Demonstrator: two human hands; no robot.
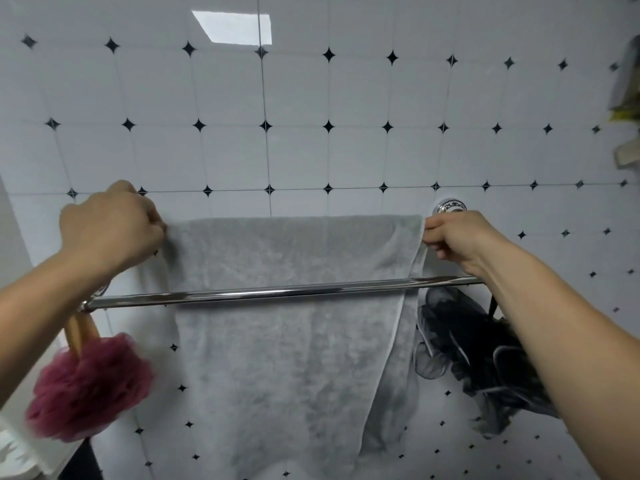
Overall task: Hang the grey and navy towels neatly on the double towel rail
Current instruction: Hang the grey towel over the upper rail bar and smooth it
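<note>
The grey towel (284,348) hangs over the back bar of the double towel rail, its top fold stretched flat across the tiled wall. The chrome front bar (277,292) runs bare across in front of it. My left hand (110,226) pinches the towel's upper left edge. My right hand (457,237) pinches the upper right edge, just below the rail's round wall mount (449,206). The towel's right side hangs slightly slanted with a fold behind it. No navy towel is in view.
A pink bath pouf (86,386) on a loop hangs from the rail's left end. A black and grey mesh pouf (485,358) hangs under the right end. White tiles with black diamonds cover the wall (311,98). Some items show at the far right edge (628,98).
</note>
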